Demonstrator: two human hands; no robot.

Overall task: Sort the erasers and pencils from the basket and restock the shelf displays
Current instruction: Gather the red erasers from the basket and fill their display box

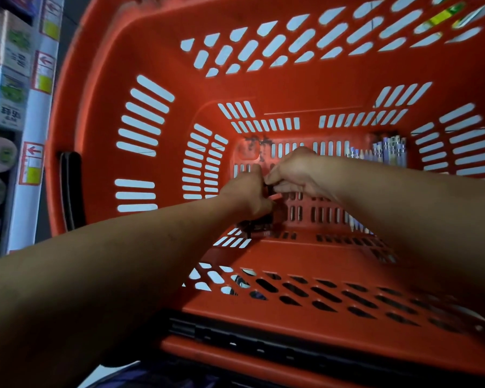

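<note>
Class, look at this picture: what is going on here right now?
A person reaches both arms into a red basket. The left hand and right hand meet near its floor, both closed on small dark items, probably erasers, though blurred. A bunch of pencils lies by the right wall, untouched. Shelves stand to the left.

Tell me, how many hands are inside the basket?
2: the left hand and right hand meet over the red basket's floor, gripping small dark items; pencils lie far right.
</note>
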